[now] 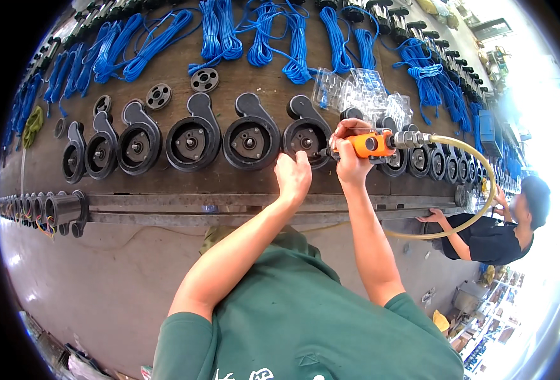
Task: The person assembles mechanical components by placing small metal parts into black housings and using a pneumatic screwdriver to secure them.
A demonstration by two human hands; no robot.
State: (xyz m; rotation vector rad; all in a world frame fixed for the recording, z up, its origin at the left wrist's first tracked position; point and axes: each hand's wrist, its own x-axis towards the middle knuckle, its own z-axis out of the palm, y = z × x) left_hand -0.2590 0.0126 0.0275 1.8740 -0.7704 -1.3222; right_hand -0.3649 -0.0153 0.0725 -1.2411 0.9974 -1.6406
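My right hand (351, 158) is wrapped round an orange air screwdriver (371, 144), which lies sideways with its bit end pointing left. That tip reaches the right edge of a black round housing (307, 134) with a curved arm on top. At the same housing's lower rim, my left hand (294, 176) is closed, its thumb over the edge near the tip. Whether a small screw is between its fingers is hidden. A similar housing (251, 140) stands just left, its metal hub showing.
More black housings (192, 143) line the bench (242, 79) both ways. Loose round discs (204, 80), clear plastic trays (356, 92) and blue cable bundles (295, 50) lie behind. A yellowish air hose (482, 158) loops right of the driver. Another person (498, 225) works farther right.
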